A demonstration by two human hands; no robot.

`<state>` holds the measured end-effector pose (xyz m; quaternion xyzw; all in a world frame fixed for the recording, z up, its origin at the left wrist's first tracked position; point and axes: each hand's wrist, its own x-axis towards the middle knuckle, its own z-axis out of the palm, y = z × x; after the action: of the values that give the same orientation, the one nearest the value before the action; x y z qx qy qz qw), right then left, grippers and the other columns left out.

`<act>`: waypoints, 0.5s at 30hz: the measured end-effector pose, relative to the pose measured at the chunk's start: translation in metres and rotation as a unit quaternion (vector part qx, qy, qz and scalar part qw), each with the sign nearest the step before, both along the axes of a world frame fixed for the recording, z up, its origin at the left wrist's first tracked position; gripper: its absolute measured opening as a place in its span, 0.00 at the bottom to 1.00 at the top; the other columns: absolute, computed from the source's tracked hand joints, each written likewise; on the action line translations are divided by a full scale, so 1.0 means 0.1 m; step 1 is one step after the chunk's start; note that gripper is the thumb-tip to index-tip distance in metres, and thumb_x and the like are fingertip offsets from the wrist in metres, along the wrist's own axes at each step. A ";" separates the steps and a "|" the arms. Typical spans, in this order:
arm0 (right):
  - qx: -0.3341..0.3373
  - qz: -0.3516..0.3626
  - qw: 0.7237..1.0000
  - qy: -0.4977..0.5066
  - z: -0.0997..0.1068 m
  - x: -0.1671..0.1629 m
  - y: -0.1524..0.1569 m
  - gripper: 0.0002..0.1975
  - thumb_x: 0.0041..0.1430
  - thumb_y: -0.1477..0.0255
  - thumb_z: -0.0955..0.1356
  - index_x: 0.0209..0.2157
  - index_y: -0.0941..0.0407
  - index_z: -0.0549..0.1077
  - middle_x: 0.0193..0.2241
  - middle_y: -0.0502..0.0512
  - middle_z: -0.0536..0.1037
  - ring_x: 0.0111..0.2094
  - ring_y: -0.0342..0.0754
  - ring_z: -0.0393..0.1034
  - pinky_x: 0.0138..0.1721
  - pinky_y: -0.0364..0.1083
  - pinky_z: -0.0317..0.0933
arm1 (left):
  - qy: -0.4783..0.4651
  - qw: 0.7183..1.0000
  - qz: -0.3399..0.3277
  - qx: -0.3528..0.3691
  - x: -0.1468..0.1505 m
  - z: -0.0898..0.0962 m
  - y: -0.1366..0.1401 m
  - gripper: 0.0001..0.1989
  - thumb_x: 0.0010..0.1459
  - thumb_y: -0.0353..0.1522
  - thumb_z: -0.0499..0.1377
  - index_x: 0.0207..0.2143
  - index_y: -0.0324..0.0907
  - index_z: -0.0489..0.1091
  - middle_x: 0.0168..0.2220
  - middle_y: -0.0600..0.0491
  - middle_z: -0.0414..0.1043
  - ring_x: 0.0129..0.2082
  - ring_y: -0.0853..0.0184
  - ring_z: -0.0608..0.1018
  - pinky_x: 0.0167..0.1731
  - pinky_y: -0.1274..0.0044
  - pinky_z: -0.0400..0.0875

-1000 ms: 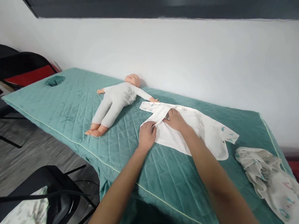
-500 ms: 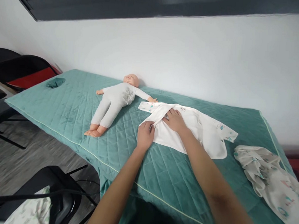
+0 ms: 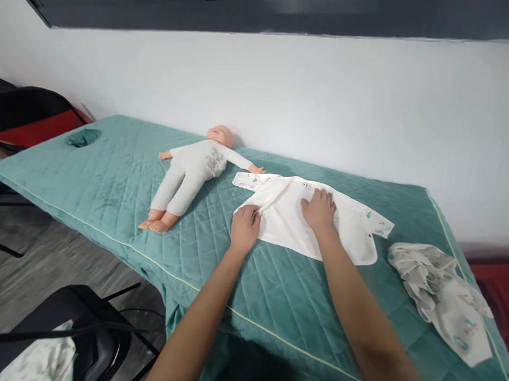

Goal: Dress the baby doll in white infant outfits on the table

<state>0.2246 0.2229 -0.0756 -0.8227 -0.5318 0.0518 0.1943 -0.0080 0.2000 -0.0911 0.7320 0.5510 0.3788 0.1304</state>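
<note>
A white baby shirt [image 3: 287, 215] with printed sleeve ends lies spread on the green quilted bed cover [image 3: 192, 244]. My left hand [image 3: 244, 230] is closed at the shirt's left edge, its fingers curled over the cloth. Flat on the middle of the shirt rests my right hand [image 3: 320, 212], open, thumb apart from the fingers. A baby doll [image 3: 191, 167] in a white cloth body lies on its back to the left, one arm reaching close to the shirt's left sleeve.
Crumpled printed baby clothing [image 3: 440, 297] lies at the right end of the bed. At the bed's left end there is a face hole [image 3: 84, 138]. A black chair [image 3: 72, 329] with a printed cloth [image 3: 45, 356] on it stands at the lower left. The wall [image 3: 285, 95] runs along the far side.
My right hand has slid to the right across the shirt, and the front panel it was at now lies flatter. My left hand stays at the left edge. The view has shifted slightly.
</note>
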 end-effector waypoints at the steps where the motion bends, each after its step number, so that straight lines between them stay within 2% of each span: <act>1: -0.001 -0.007 1.000 0.004 0.01 0.03 0.00 0.27 0.64 0.64 0.61 0.60 0.63 0.61 0.64 0.72 0.62 0.68 0.65 0.49 0.64 0.62 0.48 | -0.003 1.000 -0.001 0.002 0.00 0.00 0.00 0.10 0.63 0.29 0.53 0.44 0.43 0.72 0.45 0.47 0.78 0.48 0.57 0.76 0.52 0.64 0.68; 5: 0.000 -0.018 1.000 0.010 0.02 0.09 0.00 0.27 0.64 0.64 0.60 0.60 0.65 0.61 0.61 0.76 0.63 0.66 0.64 0.54 0.62 0.59 0.52 | -0.007 1.000 -0.006 0.005 -0.01 0.00 -0.02 0.10 0.63 0.29 0.53 0.43 0.43 0.72 0.44 0.48 0.78 0.48 0.58 0.76 0.52 0.64 0.69; 8: 0.013 -0.025 1.000 0.011 0.00 0.09 0.00 0.31 0.64 0.63 0.61 0.63 0.65 0.55 0.66 0.77 0.55 0.68 0.66 0.49 0.64 0.60 0.50 | -0.004 1.000 -0.008 0.005 -0.01 0.02 -0.02 0.10 0.63 0.29 0.52 0.43 0.43 0.72 0.44 0.48 0.78 0.49 0.58 0.76 0.52 0.64 0.68; 10: 0.034 -0.023 0.999 0.020 -0.02 0.09 0.01 0.34 0.63 0.63 0.61 0.65 0.65 0.52 0.67 0.77 0.53 0.69 0.66 0.47 0.65 0.61 0.48 | -0.001 1.000 -0.008 0.002 -0.01 0.02 -0.01 0.10 0.63 0.29 0.52 0.43 0.43 0.72 0.44 0.48 0.78 0.48 0.57 0.77 0.52 0.64 0.68; 15: 0.046 -0.006 0.998 0.036 0.01 0.06 -0.04 0.35 0.62 0.64 0.60 0.66 0.68 0.52 0.65 0.76 0.60 0.69 0.65 0.49 0.66 0.61 0.49 | -0.038 0.999 -0.010 0.004 0.01 0.03 -0.04 0.10 0.63 0.29 0.52 0.42 0.43 0.73 0.44 0.48 0.78 0.49 0.59 0.77 0.53 0.65 0.69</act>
<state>0.2307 0.2189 -0.0750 -0.8136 -0.5213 0.0563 0.2512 -0.0071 0.1958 -0.0883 0.7229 0.5370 0.4073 0.1520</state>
